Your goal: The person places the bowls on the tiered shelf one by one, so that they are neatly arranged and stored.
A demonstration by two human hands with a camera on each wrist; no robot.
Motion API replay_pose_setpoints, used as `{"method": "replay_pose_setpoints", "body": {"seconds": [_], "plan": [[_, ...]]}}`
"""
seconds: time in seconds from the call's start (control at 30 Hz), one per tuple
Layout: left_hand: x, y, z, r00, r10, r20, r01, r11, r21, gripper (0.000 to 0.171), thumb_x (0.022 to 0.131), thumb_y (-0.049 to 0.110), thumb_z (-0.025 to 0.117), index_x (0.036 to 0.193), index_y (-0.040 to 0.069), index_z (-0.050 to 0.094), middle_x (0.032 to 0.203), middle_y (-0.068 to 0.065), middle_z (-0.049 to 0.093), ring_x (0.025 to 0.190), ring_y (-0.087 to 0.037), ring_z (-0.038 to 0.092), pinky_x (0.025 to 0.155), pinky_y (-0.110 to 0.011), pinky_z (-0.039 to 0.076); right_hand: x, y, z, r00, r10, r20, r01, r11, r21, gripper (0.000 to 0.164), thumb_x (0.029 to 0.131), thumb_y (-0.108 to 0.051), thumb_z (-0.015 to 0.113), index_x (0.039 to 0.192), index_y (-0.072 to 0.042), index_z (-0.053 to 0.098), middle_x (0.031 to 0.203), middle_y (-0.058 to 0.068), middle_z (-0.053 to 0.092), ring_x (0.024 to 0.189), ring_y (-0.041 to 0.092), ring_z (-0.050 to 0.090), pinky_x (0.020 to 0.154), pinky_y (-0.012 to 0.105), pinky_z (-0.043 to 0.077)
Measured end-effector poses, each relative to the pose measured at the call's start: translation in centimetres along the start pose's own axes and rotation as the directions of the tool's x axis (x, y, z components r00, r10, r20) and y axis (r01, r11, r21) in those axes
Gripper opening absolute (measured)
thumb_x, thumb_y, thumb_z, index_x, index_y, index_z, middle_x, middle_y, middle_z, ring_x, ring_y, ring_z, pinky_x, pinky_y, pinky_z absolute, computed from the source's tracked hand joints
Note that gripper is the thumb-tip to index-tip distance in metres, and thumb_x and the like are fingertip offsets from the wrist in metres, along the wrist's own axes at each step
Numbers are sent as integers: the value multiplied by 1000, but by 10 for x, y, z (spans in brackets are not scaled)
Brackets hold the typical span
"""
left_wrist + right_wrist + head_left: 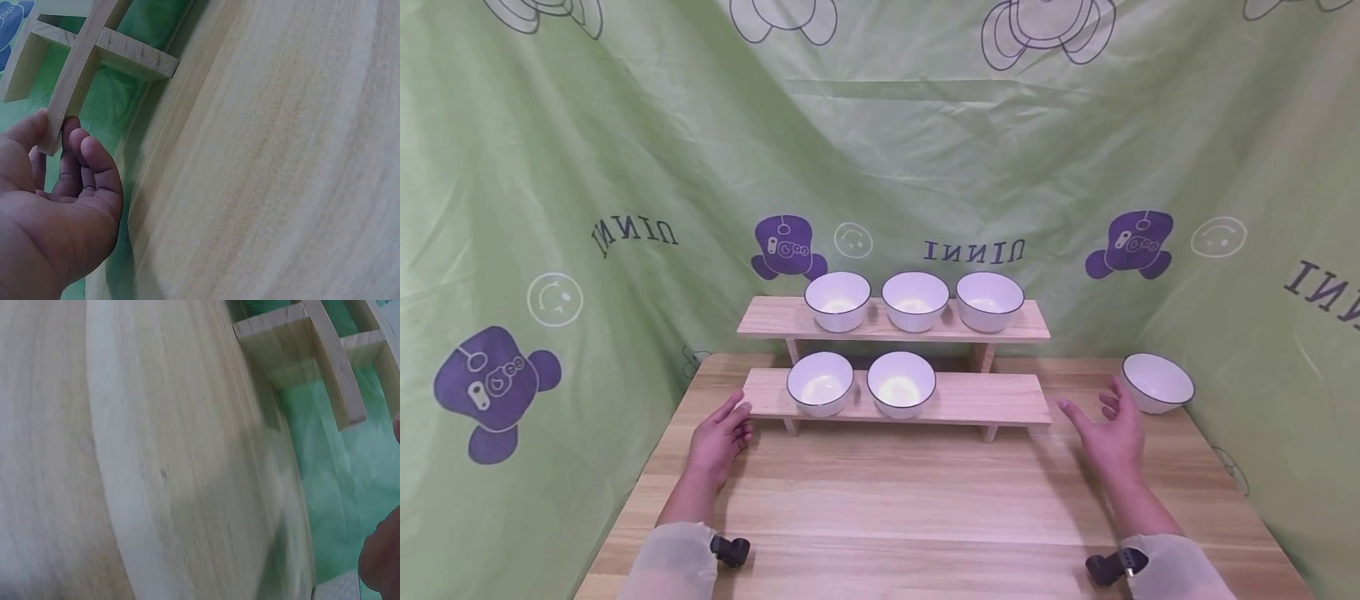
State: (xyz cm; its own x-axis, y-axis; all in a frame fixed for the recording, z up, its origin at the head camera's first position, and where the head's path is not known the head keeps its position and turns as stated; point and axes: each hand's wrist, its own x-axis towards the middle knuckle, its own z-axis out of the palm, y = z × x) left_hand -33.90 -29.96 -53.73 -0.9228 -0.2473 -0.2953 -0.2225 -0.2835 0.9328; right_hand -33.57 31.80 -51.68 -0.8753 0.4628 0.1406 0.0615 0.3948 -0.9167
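Note:
In the head view my left hand (713, 446) is at the left end of the lower wooden shelf (992, 398). The left wrist view shows its thumb and fingers pinching the end of the board (75, 81). My right hand (1116, 437) is apart from the shelf's right end, thumb spread from the fingers. Its fingers are beside a white, dark-rimmed bowl (1157, 385) on the table; whether they touch it I cannot tell. Two similar bowls, a left one (820, 385) and a right one (901, 387), stand on the lower shelf.
Behind and higher, the upper wooden shelf (775, 318) carries three white bowls: left (838, 304), middle (915, 304) and right (989, 304). Both shelves stand on the wood-grain table (880, 508). A green printed cloth (880, 150) hangs behind and along both sides.

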Motion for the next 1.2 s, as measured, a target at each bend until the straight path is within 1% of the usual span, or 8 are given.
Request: {"method": "replay_pose_setpoints", "body": {"seconds": [0.13,0.23,0.33,0.43,0.63,0.83,1.07,1.2], "plan": [[0,0,-1,1000,0,-1,0,1000,-6,67,97,27,77,157,19,46,90,9,68,86,-11,63,82,-24,59,4,5,-6,999,47,-9,-47,999,9,106,86,-42,86,166,-16,21,163,16,37,145,41,39,118,57,36],[0,0,-1,1000,-6,-9,6,1000,-6,67,97,27,77,156,19,47,91,8,68,86,-11,63,83,-25,59,6,8,-11,996,84,-16,-83,996,22,108,87,-44,85,167,-19,17,165,12,34,147,39,37,119,56,35],[0,0,0,1000,-8,-17,8,1000,-5,66,96,27,77,155,19,48,92,8,68,87,-12,64,83,-26,59,9,12,-15,995,95,-30,-94,995,18,109,87,-45,84,167,-21,15,167,6,31,147,37,36,120,55,35],[0,0,0,1000,-8,-5,8,1000,-11,67,96,27,77,156,19,47,91,8,68,86,-11,64,83,-25,59,13,15,-19,994,104,-36,-104,995,1,112,86,-48,84,168,-21,12,169,4,26,148,38,35,119,56,35],[-1,4,1,1000,-21,5,21,1000,-14,66,98,25,75,157,19,46,90,8,68,86,-11,63,84,-25,59,21,23,-29,989,140,-46,-141,989,-33,116,86,-53,83,168,-23,6,171,4,22,149,38,32,120,58,33],[0,1,-1,1000,-7,-17,8,1000,11,67,96,29,77,155,20,49,92,7,67,89,-12,63,83,-25,59,30,31,-33,988,129,-90,-135,989,-56,116,86,-50,83,168,-17,8,167,9,29,145,39,37,118,57,35],[1,-1,-1,1000,-3,-16,3,1000,12,68,96,30,78,156,19,48,91,7,67,85,-11,63,80,-24,59,39,38,-39,977,178,-114,-185,981,-53,120,84,-53,84,168,-19,5,166,10,30,144,36,38,119,54,35],[1,-1,-1,1000,-1,-13,1,1000,6,69,95,29,78,156,18,47,89,7,68,84,-11,63,78,-23,59,43,43,-42,969,202,-144,-212,975,-59,120,83,-53,85,168,-20,6,164,11,31,143,34,39,119,52,35]]}}
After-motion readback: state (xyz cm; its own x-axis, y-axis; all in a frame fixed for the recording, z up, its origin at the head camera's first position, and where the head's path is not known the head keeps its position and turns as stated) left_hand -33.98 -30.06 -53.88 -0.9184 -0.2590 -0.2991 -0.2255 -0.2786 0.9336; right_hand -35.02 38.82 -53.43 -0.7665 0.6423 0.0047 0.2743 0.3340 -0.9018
